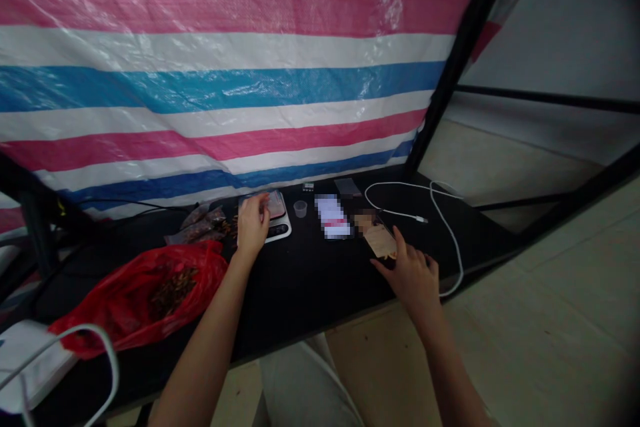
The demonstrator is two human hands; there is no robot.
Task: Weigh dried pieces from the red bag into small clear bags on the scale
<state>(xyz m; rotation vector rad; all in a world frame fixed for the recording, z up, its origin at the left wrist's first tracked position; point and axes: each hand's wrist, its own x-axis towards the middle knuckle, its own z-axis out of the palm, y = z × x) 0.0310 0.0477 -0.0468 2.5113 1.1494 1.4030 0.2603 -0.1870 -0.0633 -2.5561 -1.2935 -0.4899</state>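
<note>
My left hand (253,225) rests over the left side of a small white kitchen scale (286,230), fingers loosely bent and apart. The hand partly covers the scale's pan (275,204); nothing clear shows between its fingers. Loose brown bits (233,227) lie left of that hand. My right hand (414,275) is at a tan paper packet (381,241), thumb and index finger spread on either side of its near end. The index finger seems to touch the packet's right edge. A small clear plastic cup (300,208) stands right of the scale.
A red plastic bag (125,300) with dried brown pieces lies open at left, with clear bags (200,225) behind it. A blurred-out phone-like rectangle (333,217), a dark flat piece (347,187) and a white cable (453,243) lie on the black table (300,293). Striped sheeting (225,80) hangs behind.
</note>
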